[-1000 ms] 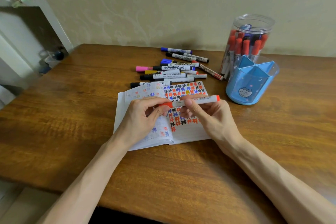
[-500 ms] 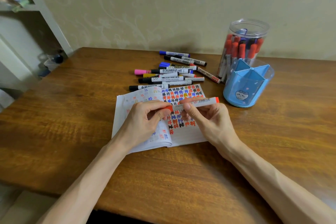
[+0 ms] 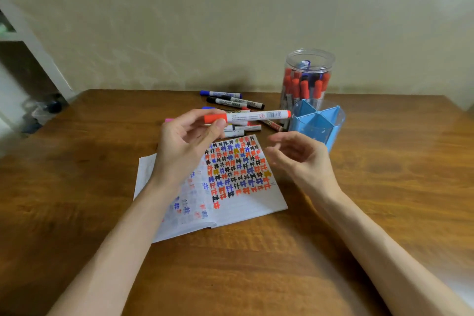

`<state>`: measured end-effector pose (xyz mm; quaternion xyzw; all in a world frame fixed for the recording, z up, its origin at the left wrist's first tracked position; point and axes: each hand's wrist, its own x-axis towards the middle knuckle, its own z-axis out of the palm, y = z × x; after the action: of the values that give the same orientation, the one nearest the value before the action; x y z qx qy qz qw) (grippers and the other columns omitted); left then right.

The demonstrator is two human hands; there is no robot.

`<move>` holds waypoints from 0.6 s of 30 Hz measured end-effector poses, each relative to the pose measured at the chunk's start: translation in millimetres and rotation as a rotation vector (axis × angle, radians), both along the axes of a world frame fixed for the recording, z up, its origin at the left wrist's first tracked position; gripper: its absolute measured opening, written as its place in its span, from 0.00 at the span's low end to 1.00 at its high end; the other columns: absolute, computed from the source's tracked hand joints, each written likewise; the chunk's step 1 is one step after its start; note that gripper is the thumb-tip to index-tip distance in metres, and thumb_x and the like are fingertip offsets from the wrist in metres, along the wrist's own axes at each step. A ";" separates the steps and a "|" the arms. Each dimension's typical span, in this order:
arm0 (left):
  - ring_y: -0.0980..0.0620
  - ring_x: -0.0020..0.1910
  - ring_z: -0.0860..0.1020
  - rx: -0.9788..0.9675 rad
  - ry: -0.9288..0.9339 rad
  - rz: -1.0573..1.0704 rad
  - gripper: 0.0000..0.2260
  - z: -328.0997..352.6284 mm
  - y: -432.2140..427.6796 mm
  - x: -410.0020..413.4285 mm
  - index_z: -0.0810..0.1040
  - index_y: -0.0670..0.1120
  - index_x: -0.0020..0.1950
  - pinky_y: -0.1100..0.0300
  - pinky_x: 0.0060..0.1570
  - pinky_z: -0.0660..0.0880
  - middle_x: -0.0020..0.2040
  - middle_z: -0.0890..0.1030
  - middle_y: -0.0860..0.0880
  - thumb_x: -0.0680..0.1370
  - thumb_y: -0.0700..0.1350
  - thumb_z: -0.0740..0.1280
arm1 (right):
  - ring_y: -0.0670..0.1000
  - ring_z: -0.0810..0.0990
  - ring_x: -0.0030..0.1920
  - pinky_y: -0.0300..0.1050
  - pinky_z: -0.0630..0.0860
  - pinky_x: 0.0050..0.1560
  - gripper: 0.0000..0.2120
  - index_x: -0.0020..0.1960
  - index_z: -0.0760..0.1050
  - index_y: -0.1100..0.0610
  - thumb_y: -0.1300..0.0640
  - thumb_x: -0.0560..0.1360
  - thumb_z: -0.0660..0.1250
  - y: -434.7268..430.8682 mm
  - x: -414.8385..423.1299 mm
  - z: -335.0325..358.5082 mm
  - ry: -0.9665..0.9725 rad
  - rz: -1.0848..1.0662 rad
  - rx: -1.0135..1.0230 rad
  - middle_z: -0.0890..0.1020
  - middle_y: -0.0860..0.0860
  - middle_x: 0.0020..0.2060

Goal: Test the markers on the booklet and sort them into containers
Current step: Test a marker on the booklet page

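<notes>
Red marker, pinched level, left hand raised

The table was brown wood with a strong grain, its far edge set against a pale beige wall that bore a faint pattern. Off to the left stood a white shelf. Low beside it sat some dark clutter, too blurred to make out.

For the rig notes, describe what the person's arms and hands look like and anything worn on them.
The left hand and right hand are bare: no gloves, rings or watch show. The left forearm and right forearm are uncovered to the frame edge, no sleeves in view.
</notes>
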<state>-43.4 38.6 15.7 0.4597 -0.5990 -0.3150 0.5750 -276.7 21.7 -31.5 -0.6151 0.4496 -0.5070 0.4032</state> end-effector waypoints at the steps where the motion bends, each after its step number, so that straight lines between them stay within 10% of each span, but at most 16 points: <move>1: 0.55 0.47 0.84 -0.026 0.000 -0.013 0.09 5.1 -3.8 -8.4 0.84 0.44 0.60 0.65 0.48 0.78 0.47 0.86 0.50 0.80 0.43 0.72 | 0.46 0.87 0.50 0.44 0.85 0.52 0.08 0.56 0.84 0.54 0.57 0.77 0.76 -0.7 -1.5 0.3 0.027 -0.011 -0.016 0.87 0.46 0.47; 18: 0.54 0.47 0.84 -0.016 -0.025 -0.074 0.07 26.9 -61.9 -85.4 0.83 0.44 0.58 0.64 0.51 0.79 0.49 0.86 0.45 0.81 0.44 0.71 | 0.46 0.87 0.44 0.43 0.85 0.50 0.04 0.53 0.84 0.52 0.57 0.80 0.72 -4.2 -6.1 1.1 0.106 0.014 -0.024 0.87 0.45 0.43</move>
<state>-128.7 -23.3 42.6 0.4367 -0.6253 -0.3253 0.5590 -282.8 17.5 -30.4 -0.6491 0.4600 -0.4761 0.3748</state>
